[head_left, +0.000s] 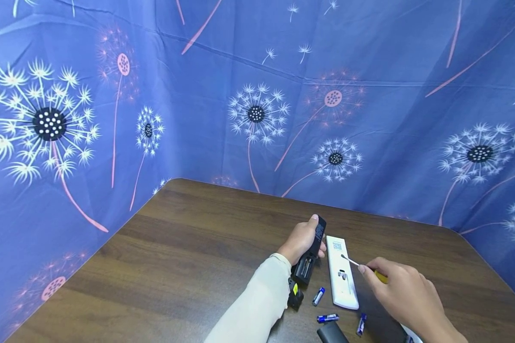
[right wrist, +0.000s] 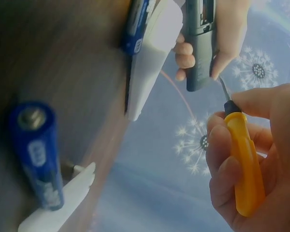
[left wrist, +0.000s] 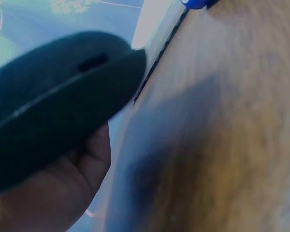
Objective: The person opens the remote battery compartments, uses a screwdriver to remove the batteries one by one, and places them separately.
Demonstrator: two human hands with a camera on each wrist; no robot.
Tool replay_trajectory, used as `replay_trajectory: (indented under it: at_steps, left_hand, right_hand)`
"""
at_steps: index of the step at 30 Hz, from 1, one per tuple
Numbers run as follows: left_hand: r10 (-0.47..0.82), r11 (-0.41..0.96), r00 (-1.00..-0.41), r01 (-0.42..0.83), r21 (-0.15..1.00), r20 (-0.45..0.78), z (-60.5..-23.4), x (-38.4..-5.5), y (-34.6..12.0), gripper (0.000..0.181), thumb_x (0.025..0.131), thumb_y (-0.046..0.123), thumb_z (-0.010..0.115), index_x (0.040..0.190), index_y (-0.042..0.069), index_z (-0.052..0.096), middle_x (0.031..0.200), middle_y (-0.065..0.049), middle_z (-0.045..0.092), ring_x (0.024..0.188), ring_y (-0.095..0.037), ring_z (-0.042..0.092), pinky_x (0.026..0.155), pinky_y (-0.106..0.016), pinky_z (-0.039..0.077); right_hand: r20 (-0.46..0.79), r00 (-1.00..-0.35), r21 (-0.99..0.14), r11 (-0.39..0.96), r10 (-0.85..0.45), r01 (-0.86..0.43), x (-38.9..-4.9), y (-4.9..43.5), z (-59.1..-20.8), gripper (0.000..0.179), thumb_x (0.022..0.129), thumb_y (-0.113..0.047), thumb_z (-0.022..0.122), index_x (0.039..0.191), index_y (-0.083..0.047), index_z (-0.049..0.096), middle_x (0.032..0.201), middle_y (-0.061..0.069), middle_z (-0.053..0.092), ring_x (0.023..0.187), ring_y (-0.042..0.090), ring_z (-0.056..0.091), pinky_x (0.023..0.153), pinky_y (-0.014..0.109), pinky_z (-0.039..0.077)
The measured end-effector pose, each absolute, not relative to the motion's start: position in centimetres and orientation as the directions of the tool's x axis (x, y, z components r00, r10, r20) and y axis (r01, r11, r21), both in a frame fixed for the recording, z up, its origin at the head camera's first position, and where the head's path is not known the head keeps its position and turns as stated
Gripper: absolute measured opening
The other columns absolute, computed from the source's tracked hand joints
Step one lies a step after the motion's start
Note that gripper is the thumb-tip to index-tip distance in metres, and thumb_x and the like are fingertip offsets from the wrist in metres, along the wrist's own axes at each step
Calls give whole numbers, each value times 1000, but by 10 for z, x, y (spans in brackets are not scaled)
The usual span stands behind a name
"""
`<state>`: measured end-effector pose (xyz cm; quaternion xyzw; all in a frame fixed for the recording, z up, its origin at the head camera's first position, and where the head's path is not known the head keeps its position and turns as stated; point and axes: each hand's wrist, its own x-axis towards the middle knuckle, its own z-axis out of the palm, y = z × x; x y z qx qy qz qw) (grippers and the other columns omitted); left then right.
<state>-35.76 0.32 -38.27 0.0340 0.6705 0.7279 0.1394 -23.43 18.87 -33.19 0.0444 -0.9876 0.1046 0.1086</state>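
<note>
My left hand (head_left: 299, 242) grips a black remote control (head_left: 303, 270), thumb along its upper end. Its battery compartment is uncovered and faces up. The left wrist view shows one rounded end of this remote (left wrist: 53, 92) up close, above the table. In my right hand (head_left: 412, 290) is a small screwdriver (right wrist: 244, 164) with a yellow handle and thin metal shaft. Its tip appears over a white remote-like piece (head_left: 336, 286) in the head view; whether they touch I cannot tell. Between and below the hands lie blue batteries (head_left: 319, 296).
A dark cover-like piece (head_left: 332, 332) lies at the bottom edge of the head view. Beneath the left wrist is a black device (head_left: 295, 295) with a yellow label. The wooden table (head_left: 176, 267) meets a blue dandelion-print cloth (head_left: 206, 95) behind and at the sides.
</note>
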Motion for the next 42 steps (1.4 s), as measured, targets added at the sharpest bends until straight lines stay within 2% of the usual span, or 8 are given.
replay_trajectory:
  at_steps: [6, 10, 16, 22, 26, 31, 37, 42]
  left_hand:
    - [256, -42, -958, -144, 989, -129, -383, -358, 4, 65, 106, 55, 31, 107, -1, 65, 72, -12, 67, 54, -19, 63, 61, -30, 50]
    - [262, -59, -957, -146, 987, -126, -384, -359, 3, 64, 106, 54, 32, 106, -1, 64, 72, -12, 66, 54, -19, 62, 59, -30, 50]
    - [254, -65, -959, -147, 987, -126, -383, -358, 1, 60, 107, 53, 32, 101, 3, 64, 72, -11, 66, 53, -18, 62, 58, -30, 51]
    - [248, -66, -961, -145, 987, -125, -383, -359, 1, 62, 106, 54, 32, 104, 1, 64, 71, -11, 66, 53, -17, 61, 57, -29, 51]
    - [247, -63, -961, -145, 987, -125, -382, -358, 1, 64, 106, 55, 32, 106, -1, 65, 71, -11, 67, 53, -17, 62, 58, -29, 52]
    - [242, -50, -962, -143, 988, -127, -381, -357, 1, 64, 106, 54, 32, 106, 0, 65, 71, -11, 67, 53, -18, 62, 58, -29, 51]
    - [240, -42, -962, -141, 989, -127, -382, -358, 2, 61, 107, 52, 31, 103, 1, 65, 72, -12, 67, 54, -19, 63, 58, -30, 51]
    - [244, -55, -961, -145, 988, -127, -383, -358, 3, 62, 107, 52, 30, 104, 1, 65, 71, -12, 67, 53, -18, 63, 57, -29, 52]
  right_hand:
    - [187, -982, -218, 974, -26, -67, -234, 201, -330, 43, 100, -52, 54, 107, -14, 74, 66, -7, 56, 57, 15, 43, 48, 34, 30]
    - [178, -984, -222, 974, -6, -46, -235, 208, -328, 49, 100, -57, 51, 109, -15, 74, 70, -8, 60, 60, 15, 47, 50, 34, 34]
    - [174, -985, -225, 974, 1, -39, -236, 218, -327, 48, 100, -58, 49, 109, -18, 74, 73, -7, 60, 64, 16, 49, 51, 35, 34]
    - [156, -988, -221, 975, 8, -27, -240, 228, -331, 50, 100, -59, 49, 109, -16, 73, 73, -6, 61, 64, 17, 49, 50, 36, 34]
    - [162, -987, -219, 975, -3, -39, -243, 233, -335, 48, 100, -57, 50, 108, -16, 73, 76, -5, 63, 65, 17, 51, 51, 37, 36]
    - [192, -981, -237, 969, -26, -72, -244, 239, -341, 43, 102, -50, 54, 105, -11, 73, 70, -4, 57, 64, 17, 48, 53, 35, 34]
    - [277, -959, -247, 960, -59, -130, -246, 248, -348, 24, 98, -34, 66, 96, -11, 73, 72, -3, 60, 66, 19, 50, 57, 38, 39]
    - [218, -975, -246, 965, -39, -94, -250, 258, -350, 26, 97, -35, 66, 96, -10, 72, 74, -2, 61, 67, 19, 51, 57, 37, 39]
